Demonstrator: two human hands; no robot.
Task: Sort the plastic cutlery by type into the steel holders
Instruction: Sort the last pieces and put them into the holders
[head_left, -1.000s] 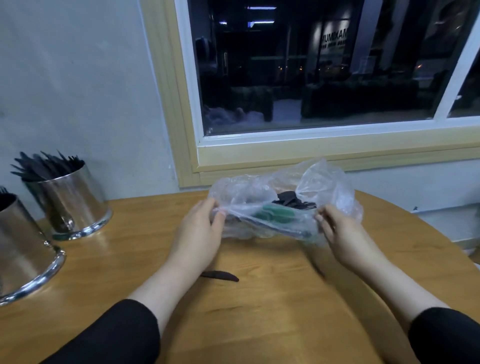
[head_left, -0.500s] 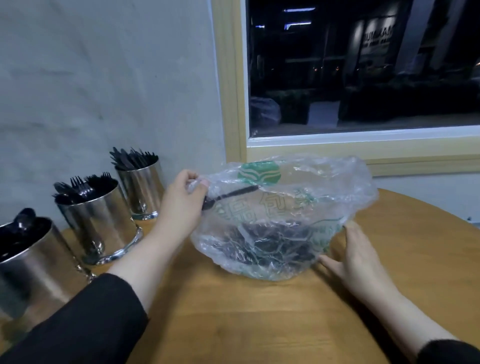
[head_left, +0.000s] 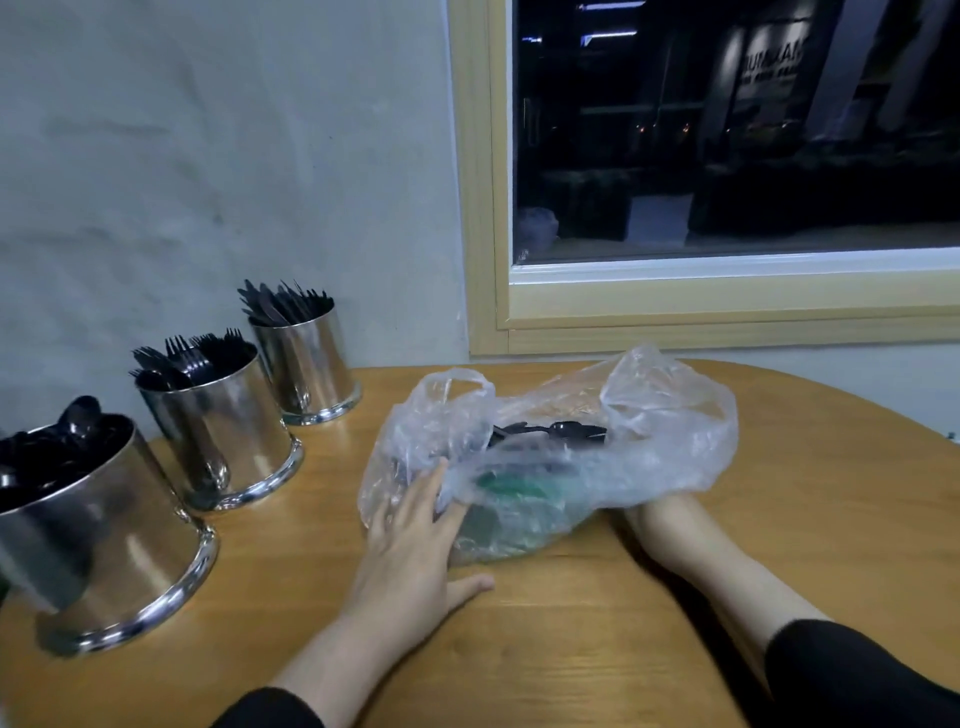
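Left hand (head_left: 410, 545) lies flat, fingers straight and relaxed, pressing the near-left side of the crumpled clear plastic bag with green print (head_left: 545, 467), grasping nothing. The right hand is tucked under or behind the bag's near-right edge; only the forearm shows, so its fingers cannot be read. Just beyond the left fingertips, inside the bag, lies the loose black plastic cutlery (head_left: 550, 431), a few pieces near the mouth. Well out to the left of those fingers stand three shiny steel cylinder holders on the round wooden table (head_left: 571, 649): spoons nearest (head_left: 98, 530), forks in the middle (head_left: 218, 431), knives farthest (head_left: 304, 358). The step looks like getting the bag open. The next move calls for finding the mouth, reaching in and drawing out pieces of one type.
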